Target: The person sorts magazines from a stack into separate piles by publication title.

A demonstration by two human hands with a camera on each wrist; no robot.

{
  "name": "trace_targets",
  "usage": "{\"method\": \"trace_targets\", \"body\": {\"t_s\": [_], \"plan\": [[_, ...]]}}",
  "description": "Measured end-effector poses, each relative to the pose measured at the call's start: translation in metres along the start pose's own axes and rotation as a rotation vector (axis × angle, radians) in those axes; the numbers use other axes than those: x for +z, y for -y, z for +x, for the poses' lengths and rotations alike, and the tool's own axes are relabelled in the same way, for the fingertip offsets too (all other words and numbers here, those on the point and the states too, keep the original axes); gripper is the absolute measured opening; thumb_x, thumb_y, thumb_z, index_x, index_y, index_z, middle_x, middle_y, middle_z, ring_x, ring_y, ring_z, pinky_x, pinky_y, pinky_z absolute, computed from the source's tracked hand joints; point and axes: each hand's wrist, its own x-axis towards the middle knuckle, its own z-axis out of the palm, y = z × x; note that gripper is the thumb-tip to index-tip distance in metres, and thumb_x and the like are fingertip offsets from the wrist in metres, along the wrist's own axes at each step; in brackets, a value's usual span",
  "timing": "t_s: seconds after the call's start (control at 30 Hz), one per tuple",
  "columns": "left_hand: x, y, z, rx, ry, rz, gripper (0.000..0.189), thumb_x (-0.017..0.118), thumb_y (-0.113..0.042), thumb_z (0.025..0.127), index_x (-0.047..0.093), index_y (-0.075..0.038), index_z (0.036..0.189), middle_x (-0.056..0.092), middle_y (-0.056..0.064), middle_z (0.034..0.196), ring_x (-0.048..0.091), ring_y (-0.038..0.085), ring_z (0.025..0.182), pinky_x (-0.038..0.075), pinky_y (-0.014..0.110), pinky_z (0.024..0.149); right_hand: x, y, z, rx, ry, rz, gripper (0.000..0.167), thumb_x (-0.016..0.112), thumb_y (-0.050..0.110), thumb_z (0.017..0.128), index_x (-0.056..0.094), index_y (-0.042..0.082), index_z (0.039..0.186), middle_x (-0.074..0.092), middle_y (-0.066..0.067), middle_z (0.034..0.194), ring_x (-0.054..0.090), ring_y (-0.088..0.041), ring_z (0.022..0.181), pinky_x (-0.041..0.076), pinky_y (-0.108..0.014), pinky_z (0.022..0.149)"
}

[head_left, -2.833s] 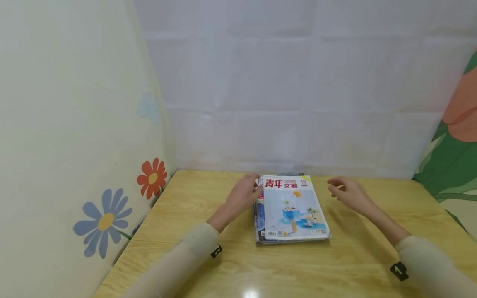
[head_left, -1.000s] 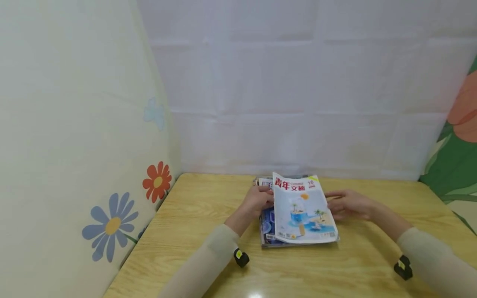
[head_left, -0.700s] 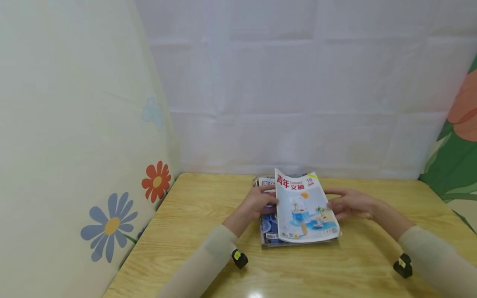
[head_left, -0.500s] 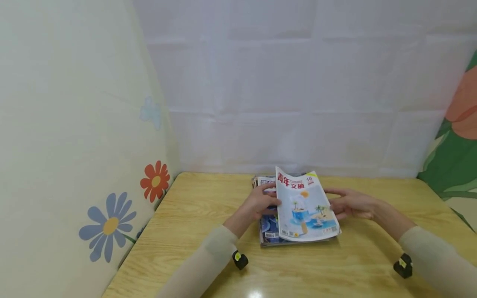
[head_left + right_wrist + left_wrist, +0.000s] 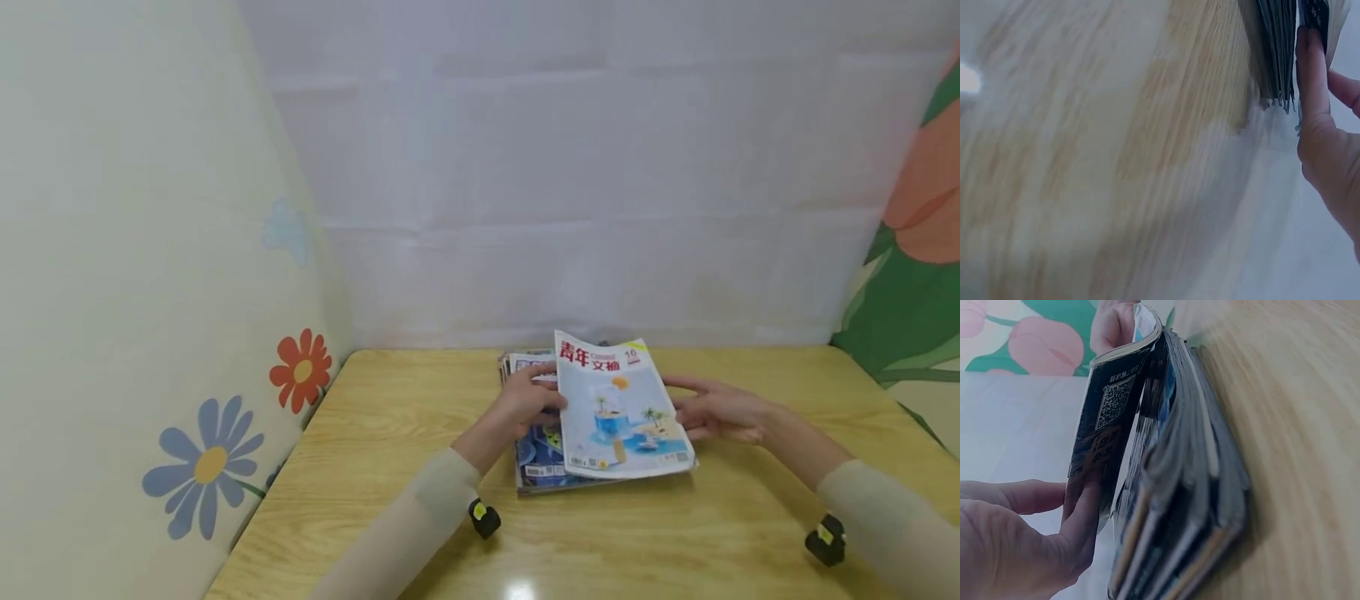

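A magazine [image 5: 618,408] with a pale blue beach cover is raised off a stack of magazines [image 5: 538,471], tilted and slightly bowed. My left hand [image 5: 517,407] pinches its left edge, thumb on the cover and fingers underneath. At the right edge my right hand [image 5: 723,412] holds it, with fingers under the magazine. The left wrist view shows the dark back cover [image 5: 1107,419] standing apart from the stack's layered edges [image 5: 1179,469]. In the right wrist view, the right hand [image 5: 1335,153] has the magazine between thumb and fingers, beside the stack [image 5: 1277,50].
The wooden table [image 5: 420,400] runs up to a white cloth backdrop [image 5: 525,167] just behind the stack. A pale wall [image 5: 112,250] with painted flowers borders its left side. Large painted leaves [image 5: 900,317] show on the right.
Both hands first hovered beside the stack, then took the top magazine by its edges. It has since risen and shifted right, uncovering more of the dark blue magazine below.
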Motion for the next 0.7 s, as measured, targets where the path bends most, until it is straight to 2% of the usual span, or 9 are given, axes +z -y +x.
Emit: {"method": "trace_targets", "body": {"t_s": [0.2,0.33,0.5,0.7], "plan": [[0.016,-0.006,0.013,0.010,0.015,-0.012,0.075,0.067,0.019,0.079,0.050,-0.005,0.148,0.069,0.015,0.109,0.071,0.031,0.090,0.061,0.044,0.073,-0.011,0.001,-0.011,-0.024,-0.046,-0.021,0.087,0.054,-0.006,0.099,-0.001,0.012,0.164,0.040,-0.024,0.153,0.061,-0.039,0.118,0.049,-0.055,0.098],[0.037,-0.010,0.024,-0.010,0.051,-0.057,0.076,0.066,0.021,0.079,0.049,-0.005,0.148,0.069,0.014,0.109,0.070,0.032,0.095,0.061,0.047,0.077,-0.027,0.004,-0.026,-0.036,-0.069,-0.031,0.087,0.055,-0.003,0.100,-0.003,0.011,0.163,0.049,-0.015,0.144,0.061,-0.037,0.119,0.048,-0.055,0.100],[0.060,-0.008,0.035,-0.025,0.081,-0.094,0.074,0.065,0.022,0.080,0.050,-0.007,0.146,0.071,0.014,0.110,0.069,0.033,0.100,0.060,0.049,0.079,-0.046,0.007,-0.040,-0.045,-0.075,-0.064,0.086,0.054,-0.002,0.101,-0.006,0.009,0.162,0.053,-0.009,0.138,0.061,-0.034,0.118,0.049,-0.053,0.100],[0.089,-0.001,0.046,-0.019,0.065,-0.102,0.073,0.062,0.024,0.074,0.053,-0.004,0.141,0.069,0.016,0.098,0.069,0.030,0.089,0.060,0.050,0.076,-0.065,0.007,-0.054,-0.042,-0.116,-0.067,0.089,0.054,-0.005,0.099,-0.009,0.008,0.161,0.057,-0.004,0.129,0.063,-0.031,0.113,0.052,-0.051,0.096]]}}
